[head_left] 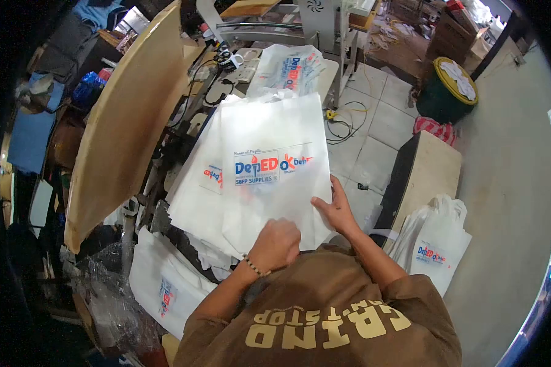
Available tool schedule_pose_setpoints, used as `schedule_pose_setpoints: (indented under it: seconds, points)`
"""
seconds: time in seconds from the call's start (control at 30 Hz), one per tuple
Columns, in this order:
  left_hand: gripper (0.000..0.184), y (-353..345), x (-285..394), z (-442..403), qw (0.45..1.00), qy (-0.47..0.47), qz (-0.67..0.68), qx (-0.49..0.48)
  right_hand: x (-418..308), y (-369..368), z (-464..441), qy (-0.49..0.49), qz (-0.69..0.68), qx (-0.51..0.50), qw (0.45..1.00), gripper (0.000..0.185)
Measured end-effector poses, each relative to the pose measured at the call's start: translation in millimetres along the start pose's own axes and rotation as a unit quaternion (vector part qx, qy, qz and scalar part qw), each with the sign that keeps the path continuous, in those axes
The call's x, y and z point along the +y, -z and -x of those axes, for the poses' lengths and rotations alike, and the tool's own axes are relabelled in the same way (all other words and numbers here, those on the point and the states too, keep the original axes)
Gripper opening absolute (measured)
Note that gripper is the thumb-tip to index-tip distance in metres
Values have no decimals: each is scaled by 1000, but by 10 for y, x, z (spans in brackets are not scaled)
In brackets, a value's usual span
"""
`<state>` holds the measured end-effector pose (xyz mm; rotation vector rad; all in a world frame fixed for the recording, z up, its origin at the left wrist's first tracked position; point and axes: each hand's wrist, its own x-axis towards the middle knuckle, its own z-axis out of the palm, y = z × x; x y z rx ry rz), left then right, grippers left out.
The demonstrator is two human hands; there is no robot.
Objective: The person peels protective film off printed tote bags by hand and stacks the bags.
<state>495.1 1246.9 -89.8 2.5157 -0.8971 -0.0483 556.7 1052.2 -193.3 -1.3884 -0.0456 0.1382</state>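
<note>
A white printed bag (275, 131) with blue and red lettering lies on top of a pile of similar bags (196, 183) in front of me. My right hand (338, 210) grips its right edge, thumb on the front face and fingers behind. Over the bag's lower part, my left hand (277, 243), with a beaded bracelet at the wrist, is curled into a fist. Whatever is inside those fingers is hidden. Farther back rests another stack of printed bags (291, 68), partly covered by the top bag.
Folded bags lie at lower left (165, 281), and more hang over a bench (425, 183) at right (431, 244). A large curved wooden board (125, 116) rises on my left. Cables (349, 125) cross the tiled floor. A green bin with a yellow rim (447, 92) stands by the wall.
</note>
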Motion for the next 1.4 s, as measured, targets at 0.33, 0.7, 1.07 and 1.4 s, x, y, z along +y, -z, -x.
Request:
schedule_pose_setpoints:
  seconds: [0.33, 0.7, 1.07, 1.4]
  points:
    - [9, 428, 187, -176, 950, 35, 279, -136, -477, 1712, 517, -61, 137, 111, 982, 64]
    - [11, -106, 27, -590, 950, 149, 228, -153, 328, 4167, 3692, -238, 130, 436, 858, 88]
    - [7, -553, 451, -1065, 959, 133, 91, -235, 1125, 4654, 3993, -435, 527, 446, 578, 86]
    - [7, -801, 445, -665, 954, 164, 134, -214, 2486, 3583, 3030, -469, 364, 406, 695, 99]
